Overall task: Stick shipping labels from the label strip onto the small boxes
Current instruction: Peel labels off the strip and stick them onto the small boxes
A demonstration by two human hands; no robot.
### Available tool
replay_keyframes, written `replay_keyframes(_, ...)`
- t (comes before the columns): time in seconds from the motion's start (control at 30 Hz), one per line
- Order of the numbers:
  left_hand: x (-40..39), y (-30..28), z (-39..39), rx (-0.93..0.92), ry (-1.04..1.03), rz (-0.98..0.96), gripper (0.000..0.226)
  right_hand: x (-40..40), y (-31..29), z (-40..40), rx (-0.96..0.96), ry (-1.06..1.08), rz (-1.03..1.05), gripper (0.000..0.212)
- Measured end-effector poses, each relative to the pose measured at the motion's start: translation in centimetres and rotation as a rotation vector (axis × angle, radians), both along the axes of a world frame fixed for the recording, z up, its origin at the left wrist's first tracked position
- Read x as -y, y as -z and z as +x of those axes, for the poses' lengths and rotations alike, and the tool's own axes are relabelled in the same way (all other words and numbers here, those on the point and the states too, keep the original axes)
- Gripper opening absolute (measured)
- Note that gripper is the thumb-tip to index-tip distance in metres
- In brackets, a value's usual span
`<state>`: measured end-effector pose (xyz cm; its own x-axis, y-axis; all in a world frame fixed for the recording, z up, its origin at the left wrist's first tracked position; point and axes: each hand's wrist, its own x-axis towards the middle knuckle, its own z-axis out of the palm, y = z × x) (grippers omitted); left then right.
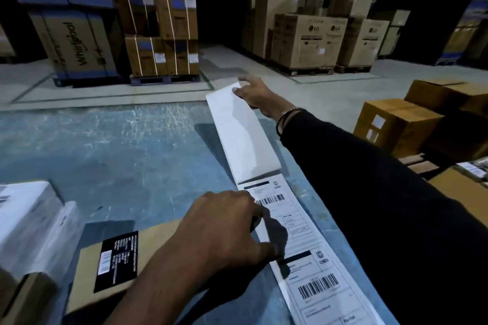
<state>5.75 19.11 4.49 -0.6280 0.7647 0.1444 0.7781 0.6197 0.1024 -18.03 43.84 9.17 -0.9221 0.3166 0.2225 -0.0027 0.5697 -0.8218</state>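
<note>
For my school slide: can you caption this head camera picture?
Right hand holds the label strip's blank end; left hand rests on it beside a small box.

Label strip (298, 243) cut by bottom edge; print unreadable (left hand (224, 229) covers part).

My right arm reaches far forward in its dark sleeve (beaded bands at the wrist), my right hand (253, 95) pinching thumb against fingers at full stretch. My left hand (224, 229) sits nearer, knuckles up, fingers curled down, thumb pressing flat, forearm bare.
</note>
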Motion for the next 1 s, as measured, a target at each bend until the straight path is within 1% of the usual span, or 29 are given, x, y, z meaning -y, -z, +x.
replay_keyframes(0.07,-0.1,0.3,-0.1,-0.018,-0.028,-0.015,0.072,-0.5,2.3,-0.3,0.112,-0.044,0.162,0.063)
replay_keyframes(0.13,-0.3,0.4,-0.2,-0.026,-0.042,-0.028,0.074,-1.2,3.9,0.4,0.181,-0.085,0.328,0.066)
replay_keyframes(0.17,-0.3,0.4,-0.2,-0.011,-0.047,-0.033,0.074,-1.3,4.3,1.2,0.196,-0.112,0.343,0.064)
replay_keyframes(0.3,-0.4,0.3,-0.6,0.062,-0.048,-0.051,0.084,-0.5,3.3,7.2,0.148,-0.201,0.309,0.064)
replay_keyframes(0.4,-0.3,0.1,-0.5,0.078,-0.043,-0.056,0.093,0.9,2.0,15.4,0.081,-0.294,0.335,0.07)
replay_keyframes(0.47,-0.3,0.0,-0.5,0.063,-0.028,-0.063,0.094,1.9,1.2,22.0,0.035,-0.336,0.305,0.068)
replay_keyframes(0.53,-0.4,-0.1,-0.3,0.024,-0.012,-0.084,0.094,2.8,0.9,28.9,0.021,-0.368,0.279,0.057)
replay_keyframes(0.67,-0.2,-0.3,0.4,-0.069,0.051,-0.076,0.091,3.6,2.6,40.2,0.089,-0.403,0.315,0.031)
replay_keyframes(0.73,0.0,-0.7,0.9,-0.144,0.091,-0.031,0.085,3.7,4.4,43.3,0.121,-0.405,0.252,0.025)
replay_keyframes(0.83,0.1,-0.9,1.5,-0.259,0.134,0.009,0.078,3.9,6.6,46.1,0.115,-0.387,0.112,0.024)
replay_keyframes(0.9,0.1,-0.9,1.9,-0.277,0.146,0.076,0.069,4.2,7.4,47.3,0.125,-0.407,0.097,0.027)
replay_keyframes(1.0,0.3,-1.0,3.3,-0.252,0.176,0.199,0.053,4.9,7.9,48.4,0.142,-0.459,0.111,0.034)
